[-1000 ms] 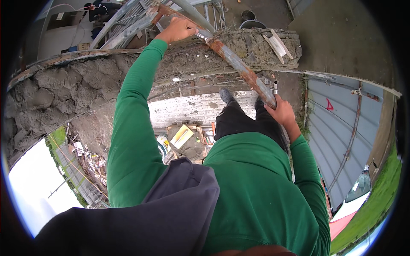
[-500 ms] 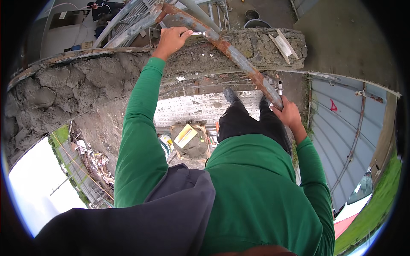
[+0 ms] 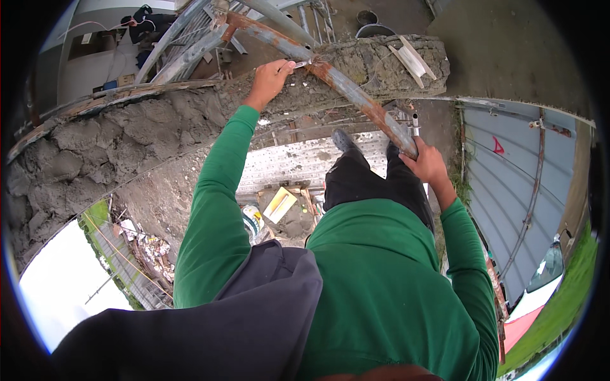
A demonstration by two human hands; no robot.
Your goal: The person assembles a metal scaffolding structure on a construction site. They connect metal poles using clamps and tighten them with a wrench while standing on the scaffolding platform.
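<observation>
A rusty grey steel pipe (image 3: 356,94) slants across the mortar-topped wall in front of me. My right hand (image 3: 429,166) is wrapped round its near lower end. Farther up, on the pipe's left side, my left hand (image 3: 270,84) pinches a slim silver tool (image 3: 301,64), too small to name exactly. The tool's tip meets the pipe, or lies right beside it, where a thin line seems to run. That line leads toward a pale flat reel (image 3: 412,62) resting on the wall's right end.
Lumpy wet mortar covers the wall (image 3: 108,130) to the left. I stand on a perforated metal plank (image 3: 286,164). Behind it are a yellow float (image 3: 279,205) and a white bucket (image 3: 253,222). Scaffold frames (image 3: 184,44) rise beyond the wall; corrugated sheeting (image 3: 508,184) stands at right.
My left hand and the tool have come slightly nearer to me along the pipe. My right hand keeps its hold on the lower end. The whole view has tilted a little.
</observation>
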